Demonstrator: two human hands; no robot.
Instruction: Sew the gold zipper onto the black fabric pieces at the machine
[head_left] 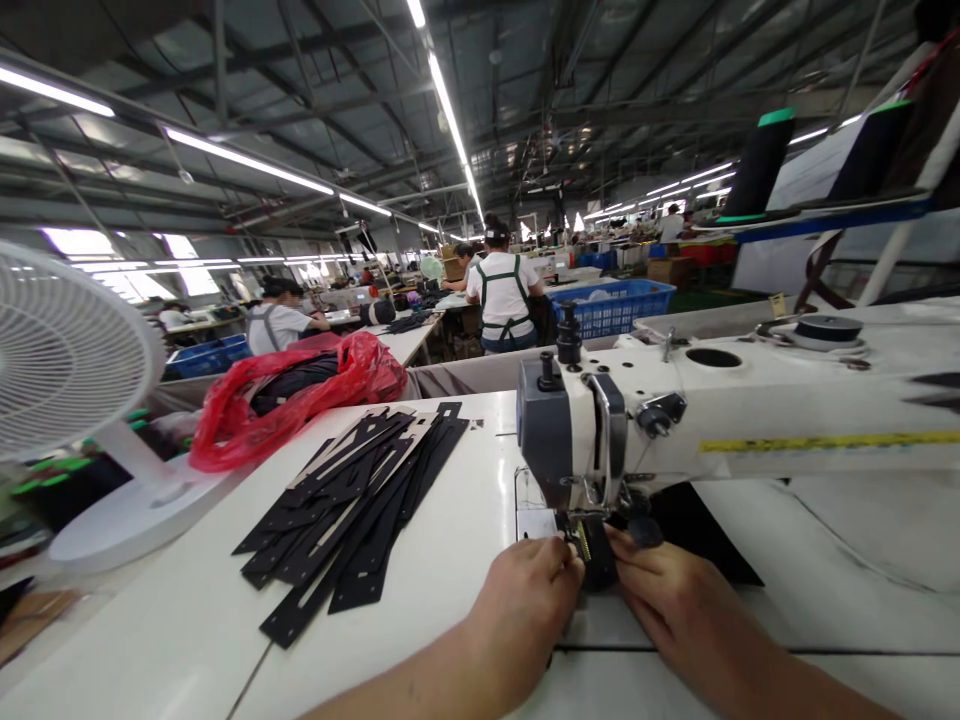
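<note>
Both hands are at the needle end of a white and grey sewing machine [546,425]. Between them, below the presser foot, lies a small black piece [598,560] with a gold-coloured toothed strip along it; its kind is not clear. My left hand [529,600] is closed at the left edge of this piece, fingertips partly hidden. From the other side, my right hand [671,595] pinches its right edge. A flat black sheet [705,530] lies under the machine arm, behind my right hand. Left of the machine is a loose pile of black strips [360,500], some with pale faces.
A red plastic bag [247,415] with dark material sits at the table's far left edge, beside a white fan [142,470]. Thread cones [761,165] stand on a rack at upper right. Co-workers [502,290] sit ahead near a blue crate [615,305].
</note>
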